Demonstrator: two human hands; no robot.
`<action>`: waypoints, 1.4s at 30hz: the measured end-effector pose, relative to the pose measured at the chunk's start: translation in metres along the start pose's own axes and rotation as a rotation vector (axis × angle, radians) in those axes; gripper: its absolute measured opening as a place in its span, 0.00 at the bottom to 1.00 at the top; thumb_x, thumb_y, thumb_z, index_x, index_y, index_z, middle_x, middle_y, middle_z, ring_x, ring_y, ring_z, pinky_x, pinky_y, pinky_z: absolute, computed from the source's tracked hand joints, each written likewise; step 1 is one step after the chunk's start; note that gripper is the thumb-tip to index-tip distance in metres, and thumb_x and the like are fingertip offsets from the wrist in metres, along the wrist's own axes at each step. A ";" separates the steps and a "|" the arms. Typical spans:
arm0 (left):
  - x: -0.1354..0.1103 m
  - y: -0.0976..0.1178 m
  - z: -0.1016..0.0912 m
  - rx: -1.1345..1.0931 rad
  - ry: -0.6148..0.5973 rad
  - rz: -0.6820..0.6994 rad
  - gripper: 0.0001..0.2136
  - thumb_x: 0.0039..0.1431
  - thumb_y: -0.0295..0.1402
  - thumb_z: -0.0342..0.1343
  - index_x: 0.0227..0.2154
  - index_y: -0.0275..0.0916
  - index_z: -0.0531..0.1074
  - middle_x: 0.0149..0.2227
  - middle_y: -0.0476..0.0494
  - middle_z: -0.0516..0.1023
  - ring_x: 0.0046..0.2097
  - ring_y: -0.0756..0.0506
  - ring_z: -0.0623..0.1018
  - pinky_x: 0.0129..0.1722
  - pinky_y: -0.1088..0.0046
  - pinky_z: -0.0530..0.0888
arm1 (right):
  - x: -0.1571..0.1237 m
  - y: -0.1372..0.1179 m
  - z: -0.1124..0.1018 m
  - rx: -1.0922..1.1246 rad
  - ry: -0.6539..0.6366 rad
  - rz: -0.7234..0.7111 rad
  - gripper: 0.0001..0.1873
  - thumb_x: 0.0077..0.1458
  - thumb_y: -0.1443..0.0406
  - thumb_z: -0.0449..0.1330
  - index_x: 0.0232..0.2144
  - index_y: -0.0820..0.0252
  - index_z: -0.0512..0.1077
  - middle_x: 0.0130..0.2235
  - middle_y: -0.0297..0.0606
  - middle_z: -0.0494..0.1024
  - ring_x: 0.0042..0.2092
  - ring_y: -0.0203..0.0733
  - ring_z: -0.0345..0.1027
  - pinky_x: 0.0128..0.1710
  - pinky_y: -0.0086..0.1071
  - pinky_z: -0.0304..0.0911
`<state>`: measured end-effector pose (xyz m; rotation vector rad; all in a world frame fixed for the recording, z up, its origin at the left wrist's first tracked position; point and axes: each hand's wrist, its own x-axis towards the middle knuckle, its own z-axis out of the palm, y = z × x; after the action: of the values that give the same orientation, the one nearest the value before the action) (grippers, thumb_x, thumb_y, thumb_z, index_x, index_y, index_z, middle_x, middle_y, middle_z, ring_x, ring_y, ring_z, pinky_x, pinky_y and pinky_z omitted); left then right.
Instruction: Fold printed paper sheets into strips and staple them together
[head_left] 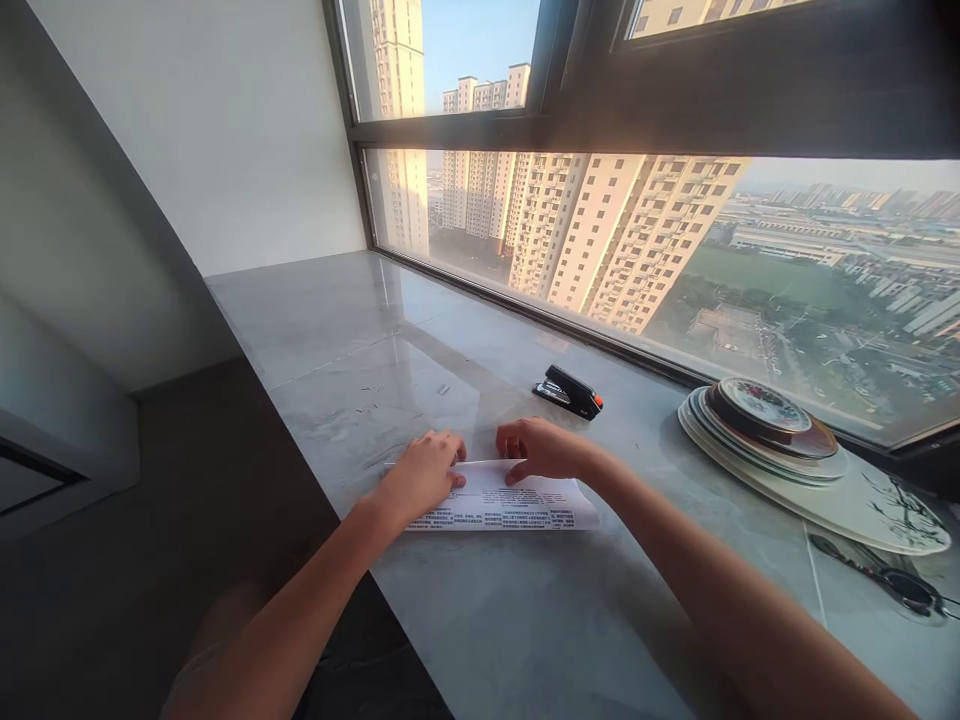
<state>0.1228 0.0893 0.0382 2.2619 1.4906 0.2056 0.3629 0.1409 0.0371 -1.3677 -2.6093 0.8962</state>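
A folded sheet of printed paper (517, 512) lies on the grey marble-like ledge, its long side running left to right. Its top edge bends up a little between my hands. My left hand (429, 478) grips the paper at its left part, thumb on the near side and fingers curled over the far edge. On the right part, my right hand (541, 450) has its thumb on the printed face, with the fingers bent behind the far edge. Beyond my right hand rests a black stapler (570, 391) with an orange spot at one end.
Stacked plates (765, 425) stand on a large oval platter (877, 510) at the right, by the window (615, 235). Dark-handled scissors or glasses (904, 588), hard to tell which, lie near it. Small staple-like bits (367, 408) are scattered left. The ledge's edge (300, 455) drops off left.
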 end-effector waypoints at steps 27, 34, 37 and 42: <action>0.011 -0.006 -0.001 -0.230 0.104 0.064 0.11 0.65 0.36 0.54 0.38 0.44 0.83 0.39 0.45 0.85 0.43 0.40 0.81 0.40 0.66 0.74 | -0.001 0.001 -0.008 0.133 0.116 -0.102 0.07 0.53 0.68 0.64 0.32 0.59 0.83 0.32 0.37 0.84 0.34 0.41 0.76 0.35 0.31 0.67; 0.015 -0.002 0.000 -0.335 0.137 0.051 0.10 0.63 0.37 0.57 0.38 0.45 0.84 0.40 0.46 0.85 0.45 0.40 0.82 0.46 0.65 0.78 | -0.001 -0.002 -0.007 0.200 0.138 -0.071 0.06 0.49 0.67 0.66 0.31 0.60 0.84 0.30 0.37 0.84 0.33 0.42 0.76 0.34 0.30 0.68; 0.016 -0.003 0.001 -0.385 0.138 0.028 0.09 0.61 0.38 0.59 0.36 0.45 0.84 0.40 0.47 0.86 0.45 0.41 0.83 0.47 0.65 0.79 | -0.001 -0.002 -0.009 0.208 0.131 -0.078 0.06 0.48 0.67 0.67 0.31 0.60 0.84 0.31 0.37 0.84 0.33 0.43 0.77 0.34 0.31 0.68; 0.016 -0.002 0.001 -0.407 0.120 0.019 0.08 0.60 0.38 0.61 0.37 0.46 0.85 0.40 0.48 0.86 0.46 0.40 0.83 0.47 0.64 0.80 | -0.002 -0.004 -0.008 0.239 0.111 -0.117 0.07 0.50 0.66 0.66 0.33 0.59 0.84 0.32 0.36 0.84 0.34 0.42 0.77 0.36 0.31 0.69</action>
<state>0.1282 0.1037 0.0350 1.9636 1.3396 0.6016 0.3637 0.1420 0.0464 -1.1569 -2.3818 1.0428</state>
